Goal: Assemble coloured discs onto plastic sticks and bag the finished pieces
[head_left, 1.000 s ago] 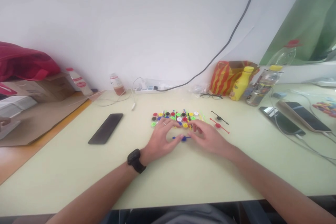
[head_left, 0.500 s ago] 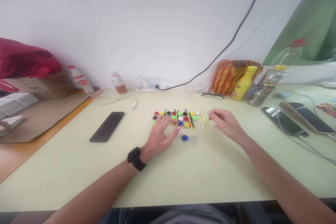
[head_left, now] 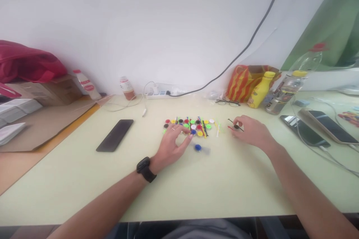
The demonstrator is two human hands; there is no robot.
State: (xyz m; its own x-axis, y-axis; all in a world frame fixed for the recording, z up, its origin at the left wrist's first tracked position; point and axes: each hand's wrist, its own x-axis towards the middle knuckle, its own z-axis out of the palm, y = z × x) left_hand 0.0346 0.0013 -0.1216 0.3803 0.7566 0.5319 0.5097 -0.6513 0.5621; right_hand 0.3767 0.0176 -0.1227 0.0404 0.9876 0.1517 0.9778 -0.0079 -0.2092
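Note:
My left hand (head_left: 172, 142), a ring on one finger and a watch on its wrist, rests with fingers spread over the left part of a group of small coloured discs (head_left: 199, 133). Its thumb and index tips are beside a blue disc (head_left: 193, 132) there. Thin coloured sticks (head_left: 204, 126) lie among the discs. Nearer to me is another blue disc (head_left: 198, 147), with something clear attached. My right hand (head_left: 251, 130) is curled with its fingertips around a black disc (head_left: 236, 127); dark and red thin pieces stick out beside it. White and yellow sticks (head_left: 218, 129) lie left of this hand.
A black phone (head_left: 114, 135) lies at left; two more phones (head_left: 304, 130) with cables lie at right. Along the wall are bottles (head_left: 127, 89), a power strip (head_left: 159, 95), glasses (head_left: 227, 102), a striped bag (head_left: 238, 84) and a yellow bottle (head_left: 260, 91). Cardboard (head_left: 42, 127) covers the left side.
My right hand has moved right from beside the white and yellow sticks, and its fingers now curl around the black disc. My left hand has stayed in place.

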